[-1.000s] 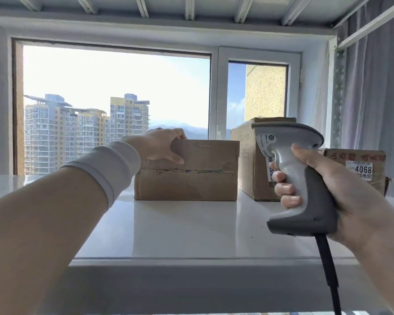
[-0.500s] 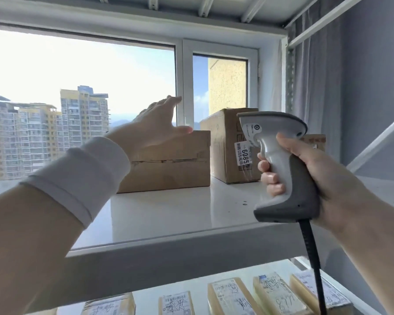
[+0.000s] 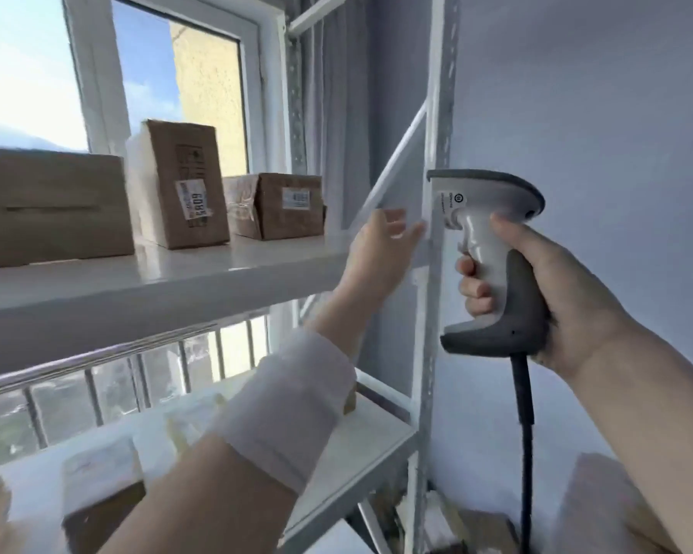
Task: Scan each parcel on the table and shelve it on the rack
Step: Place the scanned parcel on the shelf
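Observation:
Three brown cardboard parcels stand on the rack's upper shelf (image 3: 177, 277): a wide flat parcel (image 3: 49, 205) at the left, a tall parcel (image 3: 185, 181) with a label in the middle, and a small taped parcel (image 3: 281, 209) at the right. My left hand (image 3: 381, 249) hangs in the air off the shelf's right end with its fingers spread, holding nothing. My right hand (image 3: 553, 297) grips the handle of a grey and white barcode scanner (image 3: 493, 253), whose black cable drops straight down.
A white upright post (image 3: 437, 125) of the rack stands just left of the scanner. The lower shelf (image 3: 361, 445) carries several blurred labelled parcels. A window is behind the rack, a grey wall at the right. Blurred cardboard lies at the bottom right.
My left hand has let go of the wide flat parcel and drawn back to the right, off the shelf. The view has swung right and down. The scanner stays in my right hand.

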